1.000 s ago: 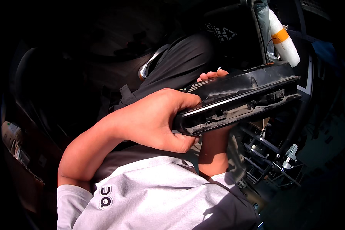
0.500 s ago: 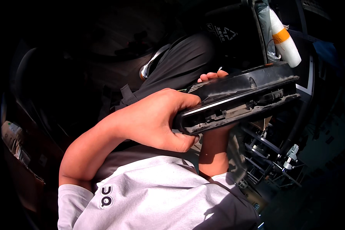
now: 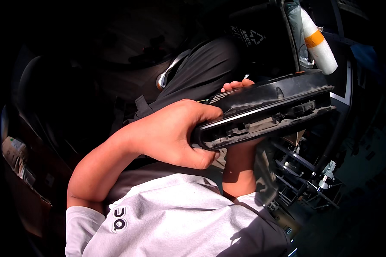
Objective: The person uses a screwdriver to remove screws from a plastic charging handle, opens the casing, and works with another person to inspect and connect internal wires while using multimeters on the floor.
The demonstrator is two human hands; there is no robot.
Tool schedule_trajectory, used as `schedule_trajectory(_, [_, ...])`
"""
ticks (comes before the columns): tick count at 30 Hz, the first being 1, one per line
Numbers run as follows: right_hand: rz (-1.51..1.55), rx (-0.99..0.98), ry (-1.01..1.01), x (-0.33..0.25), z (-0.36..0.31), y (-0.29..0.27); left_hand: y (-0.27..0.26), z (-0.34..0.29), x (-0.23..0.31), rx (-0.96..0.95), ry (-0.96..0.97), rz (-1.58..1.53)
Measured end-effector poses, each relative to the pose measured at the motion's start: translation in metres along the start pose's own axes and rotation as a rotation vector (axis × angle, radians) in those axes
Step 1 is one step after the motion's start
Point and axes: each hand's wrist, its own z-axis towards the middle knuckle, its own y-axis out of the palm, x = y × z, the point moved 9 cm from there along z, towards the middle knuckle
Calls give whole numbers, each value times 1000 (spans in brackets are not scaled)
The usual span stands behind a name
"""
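Observation:
A long black plastic housing (image 3: pixel 283 96) is tilted up to the right above my lap. Along its near side runs an open groove with dusty inner parts and a thin bright strip. Its left end is gripped by my left hand (image 3: pixel 171 132), thumb below and fingers over the top. My right hand (image 3: pixel 238 85) supports it from beneath; only the fingertips show past the far edge, and the palm is hidden. A small pale tip (image 3: pixel 246 77) sticks up by those fingertips; I cannot make out what it belongs to.
Beyond the housing stands a black bin (image 3: pixel 261 47). A white roll with an orange band (image 3: pixel 319 43) leans at its right. Metal frames with a clamp-like part (image 3: pixel 327 175) lie at lower right. A cardboard box (image 3: pixel 25 188) sits at far left, in shadow.
My left hand and the left end of the housing have shifted very slightly to the left. Both hands keep their hold.

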Motion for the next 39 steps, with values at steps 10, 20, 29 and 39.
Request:
schedule_trajectory(10, [-285, 46, -31, -7, 1, -1, -1, -1, 1, -23, 0, -74])
schedule_trajectory(20, [-278, 23, -84, -7, -4, 10, -6, -5, -5, -5, 27, -75])
schedule_trajectory(29, [-367, 281, -30, 20, 5, -15, -21, -23, -4, 86, -75, -210])
schedule_trajectory(39, [-762, 843, -250, -89, -7, -150, -143, -108, 46, 924, 181, 22])
